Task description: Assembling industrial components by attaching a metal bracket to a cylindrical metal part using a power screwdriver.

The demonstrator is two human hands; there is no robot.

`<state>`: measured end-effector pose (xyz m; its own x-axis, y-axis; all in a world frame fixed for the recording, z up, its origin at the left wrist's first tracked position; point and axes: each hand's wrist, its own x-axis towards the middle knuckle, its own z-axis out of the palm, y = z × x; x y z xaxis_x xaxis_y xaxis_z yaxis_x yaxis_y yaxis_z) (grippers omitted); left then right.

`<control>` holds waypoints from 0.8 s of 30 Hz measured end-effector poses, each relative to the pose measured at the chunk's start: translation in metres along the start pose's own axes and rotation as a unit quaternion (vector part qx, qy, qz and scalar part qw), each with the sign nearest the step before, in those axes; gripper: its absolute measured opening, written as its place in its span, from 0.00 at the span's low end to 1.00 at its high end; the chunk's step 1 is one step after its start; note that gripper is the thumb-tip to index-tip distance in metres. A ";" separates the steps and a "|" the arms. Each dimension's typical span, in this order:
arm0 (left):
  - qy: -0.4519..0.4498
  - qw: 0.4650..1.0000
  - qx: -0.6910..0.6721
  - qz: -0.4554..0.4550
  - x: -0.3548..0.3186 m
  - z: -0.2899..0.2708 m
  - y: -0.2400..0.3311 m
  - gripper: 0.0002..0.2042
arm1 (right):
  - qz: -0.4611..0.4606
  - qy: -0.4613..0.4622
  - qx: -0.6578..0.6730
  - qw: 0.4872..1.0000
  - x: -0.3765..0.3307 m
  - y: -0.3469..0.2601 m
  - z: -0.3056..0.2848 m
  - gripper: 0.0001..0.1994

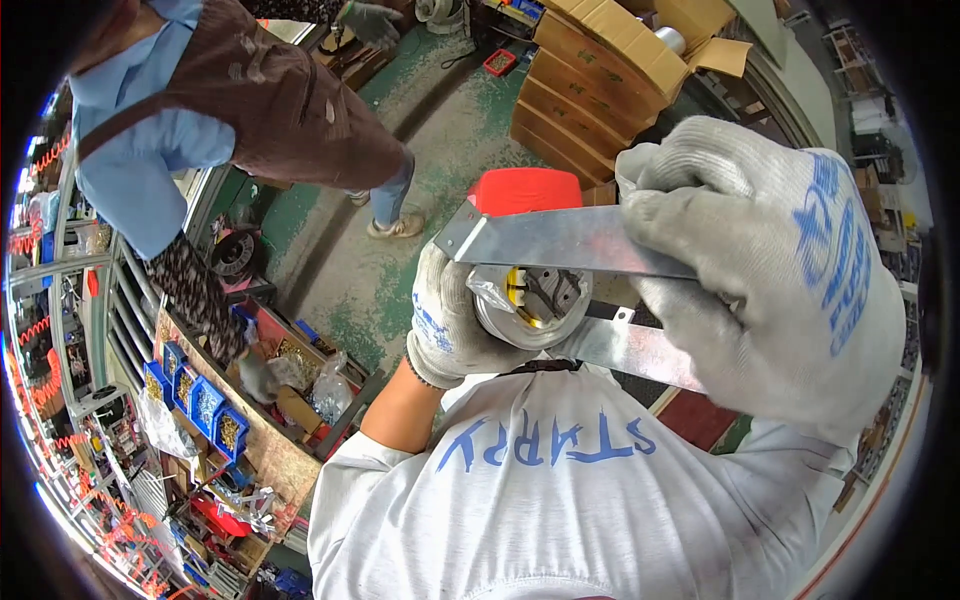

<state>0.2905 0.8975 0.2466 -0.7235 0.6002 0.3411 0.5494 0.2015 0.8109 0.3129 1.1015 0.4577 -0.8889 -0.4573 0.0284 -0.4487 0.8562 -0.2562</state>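
My right hand [770,270], in a white knitted glove with blue print, grips a shiny bent metal bracket [560,238]. One flat arm of it runs left to my other hand; a second metal arm [635,350] shows lower down. Gloved too, my left hand [440,315] is wrapped round a white round housing [535,332] with yellow and dark parts inside. The upper metal arm crosses just above the housing's open face. Behind the strip shows a red rounded part [528,190]; whether it joins the housing is hidden.
A co-worker in a brown apron [290,90] stands at the far left, a gloved hand at a wooden bench [275,450]. Blue bins [205,405] of small hardware line that bench. Stacked cardboard boxes [580,100] stand ahead, with a small red tray [499,63] on the floor.
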 end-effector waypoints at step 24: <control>0.118 0.989 0.089 -0.027 -0.105 0.023 0.028 0.49 | -0.039 -0.008 0.095 0.995 -0.063 -0.004 0.008 0.17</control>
<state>0.3914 0.8581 0.2225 -0.8195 0.3918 0.4182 0.5572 0.3740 0.7414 0.3713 1.1248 0.4496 -0.8501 -0.5251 0.0398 -0.4884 0.7579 -0.4325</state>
